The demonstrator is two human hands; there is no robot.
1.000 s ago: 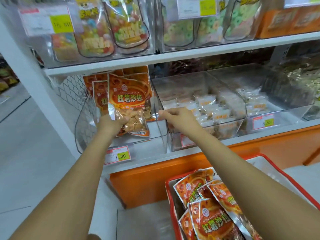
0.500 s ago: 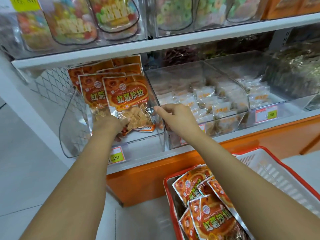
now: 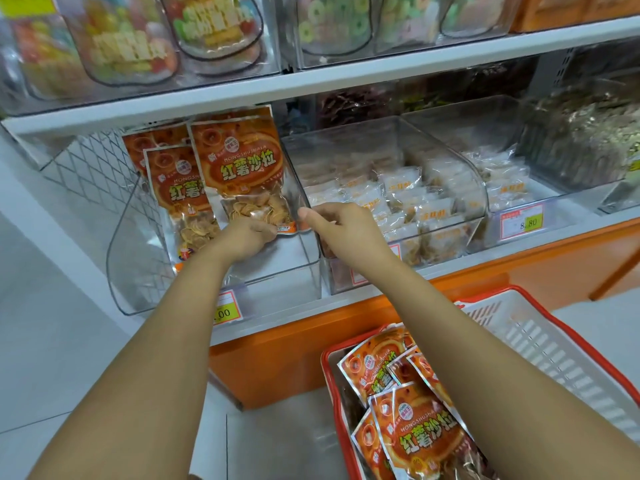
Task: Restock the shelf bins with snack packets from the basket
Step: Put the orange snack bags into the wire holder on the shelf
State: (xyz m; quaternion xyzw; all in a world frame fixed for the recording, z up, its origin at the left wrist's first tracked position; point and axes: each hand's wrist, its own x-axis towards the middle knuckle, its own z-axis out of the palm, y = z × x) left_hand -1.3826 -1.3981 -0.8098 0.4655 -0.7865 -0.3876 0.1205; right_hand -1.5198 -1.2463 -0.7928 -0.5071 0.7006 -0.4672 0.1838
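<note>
An orange snack packet [image 3: 242, 168] stands upright in the clear left shelf bin [image 3: 277, 271], in front of several like packets [image 3: 166, 188]. My left hand [image 3: 246, 237] grips its bottom edge. My right hand [image 3: 343, 226] has its fingers curled on the bin's right wall near the packet's lower right corner. The red basket [image 3: 540, 327] at the lower right holds several more orange packets [image 3: 408, 420].
A neighbouring clear bin [image 3: 450, 209] holds small pale wrapped snacks, and further bins stand to the right. The white shelf above [image 3: 311, 88] carries bins of coloured candy. Price tags [image 3: 523, 221] hang on the bin fronts. An orange base runs under the shelf.
The packet has gone deeper into the bin and now stands upright behind my left hand. Both hands have stayed near its lower edge, and the view has shifted closer.
</note>
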